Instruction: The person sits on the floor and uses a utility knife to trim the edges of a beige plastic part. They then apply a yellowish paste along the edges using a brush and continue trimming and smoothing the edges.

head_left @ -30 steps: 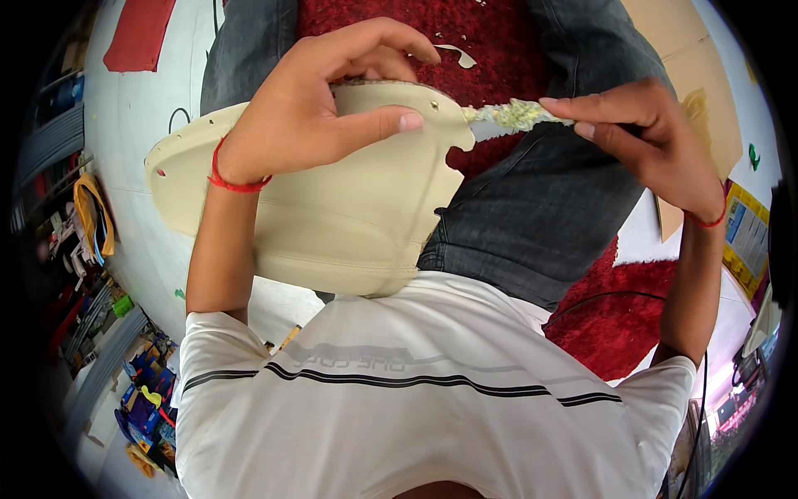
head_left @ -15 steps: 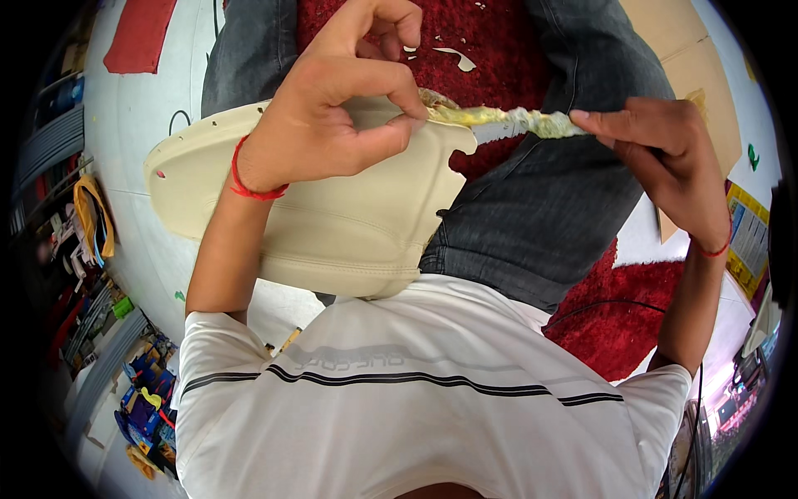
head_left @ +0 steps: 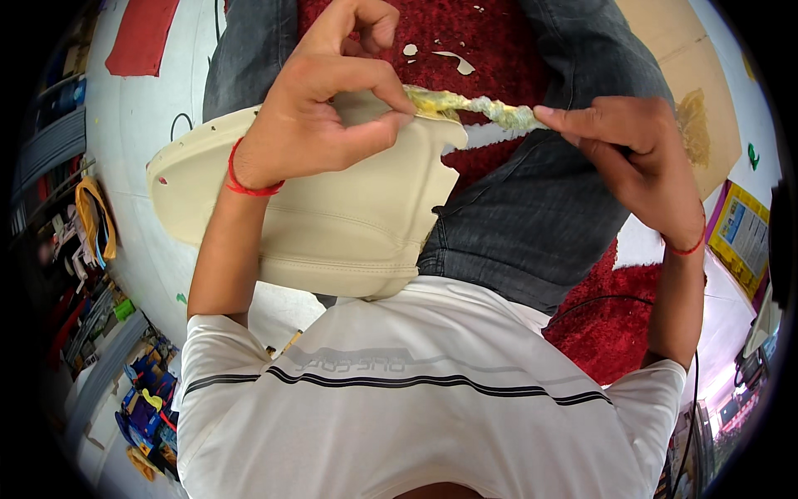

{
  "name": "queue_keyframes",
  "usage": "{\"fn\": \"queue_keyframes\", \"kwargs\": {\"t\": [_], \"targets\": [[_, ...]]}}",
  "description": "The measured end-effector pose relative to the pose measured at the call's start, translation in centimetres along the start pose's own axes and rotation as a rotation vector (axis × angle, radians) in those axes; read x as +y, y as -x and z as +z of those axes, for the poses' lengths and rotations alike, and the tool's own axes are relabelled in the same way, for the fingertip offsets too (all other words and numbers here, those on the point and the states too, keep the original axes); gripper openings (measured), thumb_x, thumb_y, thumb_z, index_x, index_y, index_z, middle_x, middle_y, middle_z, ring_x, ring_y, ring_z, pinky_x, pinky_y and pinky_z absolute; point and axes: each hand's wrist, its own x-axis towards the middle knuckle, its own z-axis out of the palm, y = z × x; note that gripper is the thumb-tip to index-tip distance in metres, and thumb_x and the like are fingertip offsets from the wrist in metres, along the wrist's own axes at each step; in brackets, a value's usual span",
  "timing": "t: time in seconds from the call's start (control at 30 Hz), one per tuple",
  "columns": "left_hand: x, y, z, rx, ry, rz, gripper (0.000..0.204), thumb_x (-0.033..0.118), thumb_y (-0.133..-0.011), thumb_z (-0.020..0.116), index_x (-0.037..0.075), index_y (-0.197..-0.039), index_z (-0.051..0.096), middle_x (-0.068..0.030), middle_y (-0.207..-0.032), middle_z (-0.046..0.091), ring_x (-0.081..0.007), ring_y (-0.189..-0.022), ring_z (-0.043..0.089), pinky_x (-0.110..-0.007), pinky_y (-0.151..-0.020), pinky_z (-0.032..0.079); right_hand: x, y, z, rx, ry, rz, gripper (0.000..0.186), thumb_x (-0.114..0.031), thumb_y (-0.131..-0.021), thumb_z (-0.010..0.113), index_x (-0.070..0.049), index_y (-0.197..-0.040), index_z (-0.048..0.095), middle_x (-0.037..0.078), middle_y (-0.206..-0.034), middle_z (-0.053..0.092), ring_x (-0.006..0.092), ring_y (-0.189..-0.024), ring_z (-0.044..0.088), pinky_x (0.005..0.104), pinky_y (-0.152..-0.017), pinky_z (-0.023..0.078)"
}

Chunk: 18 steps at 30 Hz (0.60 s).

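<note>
A cream stitched panel (head_left: 341,224) with a notched right end and small holes along its rim lies across my lap. My left hand (head_left: 324,112) is over its far right part, thumb and forefinger pinched at the edge, other fingers curled above. A ragged, pale yellow strip of fibrous material (head_left: 490,112) runs from that edge to the right. The thumb and forefinger of my right hand (head_left: 632,158) grip its outer end. How the strip joins the panel is hidden under my left fingers.
My jeans (head_left: 565,191) straddle a red rug (head_left: 598,333) scattered with cream scraps (head_left: 455,63). Cardboard (head_left: 706,66) and a yellow package (head_left: 740,233) sit at the right, a red cloth (head_left: 137,37) at upper left, cluttered shelves (head_left: 58,100) along the left. A black cable (head_left: 607,298) crosses the rug.
My left hand has moved up and closed its thumb and forefinger at the panel's edge. My right hand dipped lower, then shifted left with the strip, exposing more yellow material beside the panel.
</note>
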Motion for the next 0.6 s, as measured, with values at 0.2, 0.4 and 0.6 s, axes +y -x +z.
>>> {"fn": "queue_keyframes", "kwargs": {"t": [0.2, 0.4, 0.6], "targets": [[-0.6, -0.1, -0.1, 0.004, -0.082, 0.046, 0.018, -0.007, -0.066, 0.071, 0.002, -0.081, 0.074, -0.0092, -0.116, 0.043, -0.0161, -0.091, 0.049, -0.027, -0.078, 0.047, -1.7, -0.9, 0.3, 0.053, 0.185, -0.027, 0.048, 0.017, -0.081, 0.063, -0.009, -0.119, 0.077, 0.010, -0.067, 0.051, 0.0187, -0.057, 0.046, 0.0324, -0.055, 0.036], [-0.6, 0.2, -0.7, 0.014, -0.095, -0.006, 0.017, -0.007, -0.067, 0.072, 0.002, -0.081, 0.074, -0.0090, -0.115, 0.043, -0.0161, -0.092, 0.050, -0.027, -0.079, 0.047, -1.6, -0.3, 0.6, 0.073, 0.019, 0.110, 0.041, 0.014, -0.082, 0.063, -0.009, -0.112, 0.079, 0.017, -0.078, 0.069, 0.0283, -0.068, 0.067, 0.0321, -0.063, 0.050], [-0.4, 0.0, -0.1, -0.007, -0.035, 0.004, 0.016, -0.006, -0.068, 0.073, 0.002, -0.082, 0.075, -0.0085, -0.115, 0.043, -0.0156, -0.093, 0.050, -0.027, -0.080, 0.047, -0.6, 2.0, -1.7, -0.055, -0.031, 0.130, 0.045, 0.018, -0.082, 0.062, -0.005, -0.117, 0.078, 0.008, -0.066, 0.054, 0.0152, -0.058, 0.049, 0.0312, -0.055, 0.035]]}}
